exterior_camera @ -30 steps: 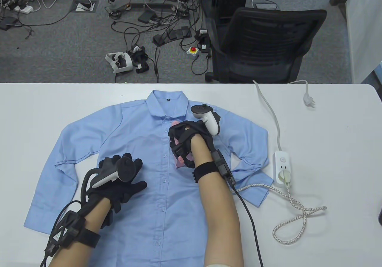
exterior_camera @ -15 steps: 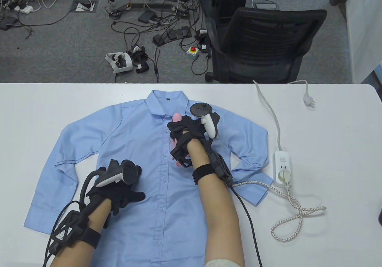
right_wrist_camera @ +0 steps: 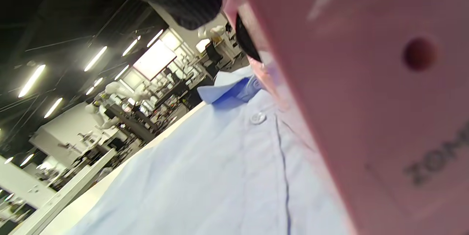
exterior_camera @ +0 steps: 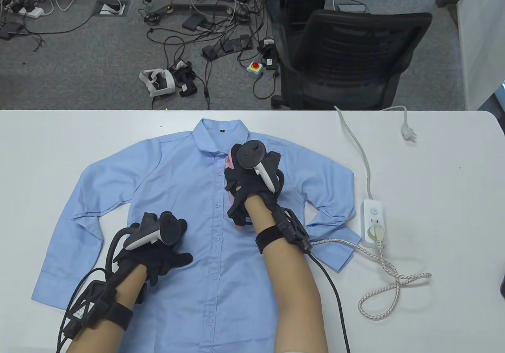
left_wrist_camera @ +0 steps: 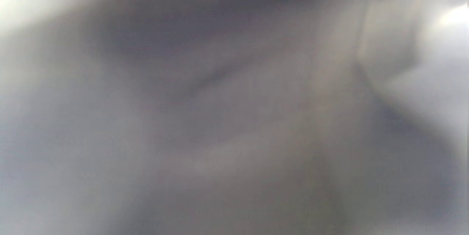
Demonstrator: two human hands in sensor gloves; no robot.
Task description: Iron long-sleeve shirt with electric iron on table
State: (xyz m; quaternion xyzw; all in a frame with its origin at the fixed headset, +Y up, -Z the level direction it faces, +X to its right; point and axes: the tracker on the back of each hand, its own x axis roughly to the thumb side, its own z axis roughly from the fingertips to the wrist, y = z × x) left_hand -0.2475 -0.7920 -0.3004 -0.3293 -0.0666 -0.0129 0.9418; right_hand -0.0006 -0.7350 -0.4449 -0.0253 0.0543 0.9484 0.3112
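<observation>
A light blue long-sleeve shirt lies flat, front up, on the white table, collar toward the far edge. My right hand grips a pink electric iron that sits on the shirt's chest, just right of the button placket. In the right wrist view the iron's pink body fills the right side above the shirt. My left hand rests flat on the shirt's lower left front, fingers spread. The left wrist view is a grey blur.
A white power strip lies right of the shirt, with the iron's braided cord plugged in and looped on the table. Its white cable runs to the far edge. A black office chair stands behind the table.
My right hand has slid the iron a little toward the collar and turned its wrist. My left hand drew back slightly toward me and has stayed flat on the shirt.
</observation>
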